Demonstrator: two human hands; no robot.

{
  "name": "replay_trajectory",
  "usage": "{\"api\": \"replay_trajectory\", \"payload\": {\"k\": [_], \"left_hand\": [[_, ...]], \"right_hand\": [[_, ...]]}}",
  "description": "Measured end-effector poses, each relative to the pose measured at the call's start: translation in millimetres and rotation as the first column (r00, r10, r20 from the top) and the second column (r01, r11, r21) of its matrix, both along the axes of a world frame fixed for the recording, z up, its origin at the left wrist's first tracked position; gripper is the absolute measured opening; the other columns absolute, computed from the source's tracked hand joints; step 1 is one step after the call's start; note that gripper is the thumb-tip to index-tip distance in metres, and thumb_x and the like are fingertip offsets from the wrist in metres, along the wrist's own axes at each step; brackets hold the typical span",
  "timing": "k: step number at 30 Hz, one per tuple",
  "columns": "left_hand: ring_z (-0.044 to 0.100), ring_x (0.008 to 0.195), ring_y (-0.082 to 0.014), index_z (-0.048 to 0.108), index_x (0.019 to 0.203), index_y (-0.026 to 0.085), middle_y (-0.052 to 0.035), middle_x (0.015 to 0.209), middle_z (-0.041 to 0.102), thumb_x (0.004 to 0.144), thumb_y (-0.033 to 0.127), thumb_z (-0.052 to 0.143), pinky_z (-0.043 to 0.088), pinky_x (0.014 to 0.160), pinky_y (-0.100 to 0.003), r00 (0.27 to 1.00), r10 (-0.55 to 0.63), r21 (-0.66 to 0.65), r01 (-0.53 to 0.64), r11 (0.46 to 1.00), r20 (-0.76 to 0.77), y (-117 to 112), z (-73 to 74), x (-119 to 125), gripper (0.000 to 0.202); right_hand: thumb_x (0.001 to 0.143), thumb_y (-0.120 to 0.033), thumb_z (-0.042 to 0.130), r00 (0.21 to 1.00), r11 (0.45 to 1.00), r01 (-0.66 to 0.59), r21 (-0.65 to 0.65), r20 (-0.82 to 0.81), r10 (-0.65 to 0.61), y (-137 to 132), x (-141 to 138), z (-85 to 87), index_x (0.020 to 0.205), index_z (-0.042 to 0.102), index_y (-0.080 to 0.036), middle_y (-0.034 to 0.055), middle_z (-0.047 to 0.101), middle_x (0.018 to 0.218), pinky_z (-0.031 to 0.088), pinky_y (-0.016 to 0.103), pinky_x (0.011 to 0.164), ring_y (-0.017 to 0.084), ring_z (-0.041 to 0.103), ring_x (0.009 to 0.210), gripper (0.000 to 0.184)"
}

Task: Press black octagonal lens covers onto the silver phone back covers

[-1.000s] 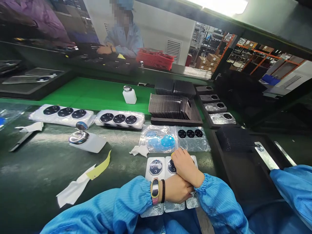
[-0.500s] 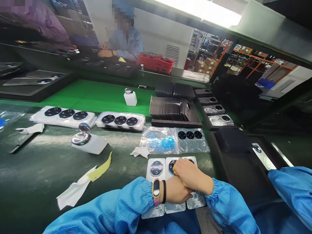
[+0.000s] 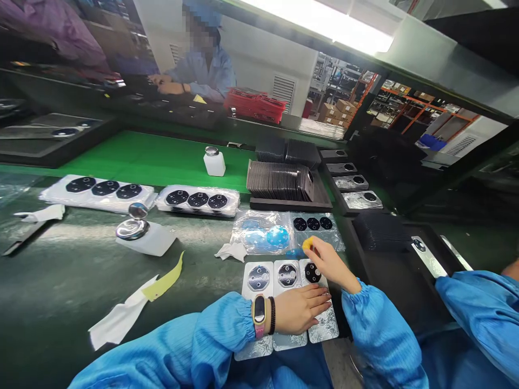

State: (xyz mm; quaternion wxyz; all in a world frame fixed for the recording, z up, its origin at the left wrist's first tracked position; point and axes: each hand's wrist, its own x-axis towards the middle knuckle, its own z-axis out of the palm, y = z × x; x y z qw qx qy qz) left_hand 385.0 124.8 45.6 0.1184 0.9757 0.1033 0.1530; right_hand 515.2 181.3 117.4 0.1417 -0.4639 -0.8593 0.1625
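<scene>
Three silver phone back covers (image 3: pixel 287 281) with dark round camera rings lie side by side at the near edge of the bench. My left hand (image 3: pixel 299 308) lies flat on them, fingers stretched out, holding them down. My right hand (image 3: pixel 327 261) is raised just above the rightmost cover, its fingers pinched on a small yellow piece (image 3: pixel 307 243). Both arms wear blue sleeves; the left wrist carries a band and a dark bracelet.
A clear bag with blue discs (image 3: pixel 263 236) and a film sheet with three black rings (image 3: pixel 313 224) lie just beyond. A black tray of stacked covers (image 3: pixel 284 183), a white bottle (image 3: pixel 214 160), a dispenser (image 3: pixel 138 233), paper scraps (image 3: pixel 121 313) and another person's blue sleeve (image 3: pixel 478 313) surround.
My right hand has lifted off the middle cover and moved up and right, with the yellow piece now showing in its fingertips. My left hand has spread flat on the covers.
</scene>
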Motion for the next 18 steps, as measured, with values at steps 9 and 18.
{"api": "replay_trajectory", "payload": {"k": [9, 18], "left_hand": [[0.060, 0.112, -0.0234, 0.061, 0.111, 0.005, -0.0137, 0.108, 0.070, 0.090, 0.026, 0.051, 0.036, 0.107, -0.033, 1.000, -0.020, 0.047, 0.022, 0.999, -0.024, 4.0, 6.1, -0.4, 0.031], [0.057, 0.115, -0.0218, 0.054, 0.122, 0.004, -0.0120, 0.114, 0.068, 0.091, 0.026, 0.050, 0.033, 0.107, -0.032, 1.000, -0.003, 0.098, 0.002, 0.995, 0.005, 5.7, 2.9, 0.4, 0.038]], "right_hand": [[0.087, -0.005, 0.049, 0.967, 0.995, 0.075, 0.063, 0.239, -0.088, 52.7, -63.5, -17.7, 0.082, 0.059, -0.016, 0.0103, 0.064, 0.088, 0.044, 0.032, 0.075, 0.023, 0.055, 0.087, 0.016], [0.090, -0.012, 0.051, 0.936, 0.995, 0.094, 0.040, 0.337, -0.102, 54.8, -61.9, 2.3, 0.092, 0.066, -0.014, 0.0120, 0.067, 0.098, 0.045, 0.032, 0.083, 0.024, 0.057, 0.099, 0.015]]}}
